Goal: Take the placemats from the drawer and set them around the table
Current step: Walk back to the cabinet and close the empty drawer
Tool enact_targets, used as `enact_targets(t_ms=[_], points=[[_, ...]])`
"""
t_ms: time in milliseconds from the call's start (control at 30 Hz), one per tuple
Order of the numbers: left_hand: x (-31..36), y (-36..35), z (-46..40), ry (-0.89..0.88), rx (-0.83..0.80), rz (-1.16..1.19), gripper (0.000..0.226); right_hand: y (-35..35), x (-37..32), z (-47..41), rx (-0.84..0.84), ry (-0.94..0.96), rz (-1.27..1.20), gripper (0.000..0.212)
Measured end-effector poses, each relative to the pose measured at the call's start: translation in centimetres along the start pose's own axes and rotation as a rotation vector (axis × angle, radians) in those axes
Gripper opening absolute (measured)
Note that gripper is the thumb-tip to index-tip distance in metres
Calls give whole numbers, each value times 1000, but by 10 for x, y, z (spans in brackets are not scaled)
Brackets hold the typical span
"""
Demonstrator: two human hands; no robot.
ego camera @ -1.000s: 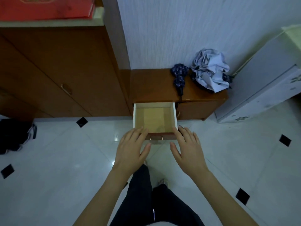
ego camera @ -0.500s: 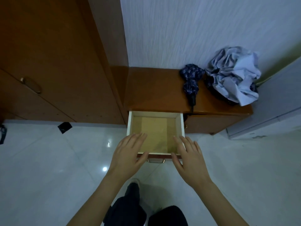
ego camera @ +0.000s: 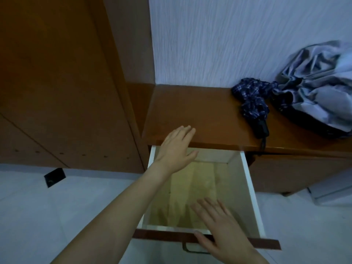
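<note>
A white-sided drawer (ego camera: 250, 189) with a brown front stands pulled out from the low wooden cabinet (ego camera: 200, 111). Yellowish placemats (ego camera: 192, 181) lie flat on its bottom. My left hand (ego camera: 176, 147) is stretched out with fingers apart over the drawer's back left corner, fingertips above the cabinet's top edge. My right hand (ego camera: 219, 223) hovers open over the drawer's front edge, thumb by the brown front, fingers pointing into the drawer. Neither hand holds anything.
A folded dark plaid umbrella (ego camera: 253, 103) and a crumpled grey cloth (ego camera: 320, 92) lie on the cabinet top at the right. A tall wooden wardrobe (ego camera: 57, 82) stands at the left. The floor (ego camera: 47, 216) has pale tiles.
I have come much closer to the drawer. My left hand moved forward from the drawer's front edge to its back left corner. My right hand stays near the front edge.
</note>
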State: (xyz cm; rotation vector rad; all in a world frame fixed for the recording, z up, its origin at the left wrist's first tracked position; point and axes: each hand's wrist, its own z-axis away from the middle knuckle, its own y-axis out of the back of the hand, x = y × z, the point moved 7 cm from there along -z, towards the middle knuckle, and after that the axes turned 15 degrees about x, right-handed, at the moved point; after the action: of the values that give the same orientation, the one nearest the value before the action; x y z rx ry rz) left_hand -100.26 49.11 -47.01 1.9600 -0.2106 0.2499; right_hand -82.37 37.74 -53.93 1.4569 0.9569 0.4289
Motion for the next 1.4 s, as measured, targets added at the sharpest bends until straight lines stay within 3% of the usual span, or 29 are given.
enact_targets(t_ms=[100,333,633,867,1167,1400], points=[[-9,-38,-1,-36,-6,-63,75,-22,-1,4,19,129,54,66],[-11,-67,7,-87,96,-188,78,-30,1,9,54,219,66,64],[-1,-58,10,-62,6,-238,83,-26,1,8,-32,144,-2,69],[-6,-58,5,-83,-16,-258,82,-21,4,-6,76,169,-2,78],[-7,-56,1,-87,26,-210,74,-9,23,-39,199,137,113,109],[-8,-54,1,-67,32,-134,65,-5,37,-68,244,104,191,116]])
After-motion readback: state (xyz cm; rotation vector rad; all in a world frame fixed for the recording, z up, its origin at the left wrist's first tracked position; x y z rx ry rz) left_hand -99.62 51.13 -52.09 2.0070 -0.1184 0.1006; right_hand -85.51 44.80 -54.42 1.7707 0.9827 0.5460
